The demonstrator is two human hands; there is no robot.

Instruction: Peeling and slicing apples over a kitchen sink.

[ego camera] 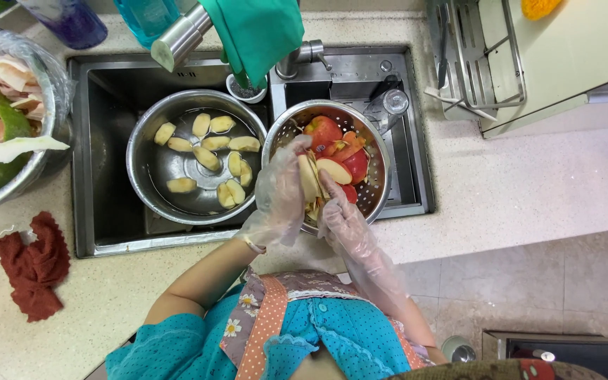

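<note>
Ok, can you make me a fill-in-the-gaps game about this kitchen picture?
1. Both hands wear clear plastic ____.
2. The left hand and right hand work on an apple piece over the metal ____.
3. The peeled pieces lie in a bowl in the ____.
4. The crumpled rag on the counter is ____.

Missing words: gloves, colander, sink, red

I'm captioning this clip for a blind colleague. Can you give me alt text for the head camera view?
Seen from above, a person's gloved left hand and right hand hold an apple piece over a colander of red apple pieces at a sink. Beside it, a steel bowl holds peeled slices in water.
</note>
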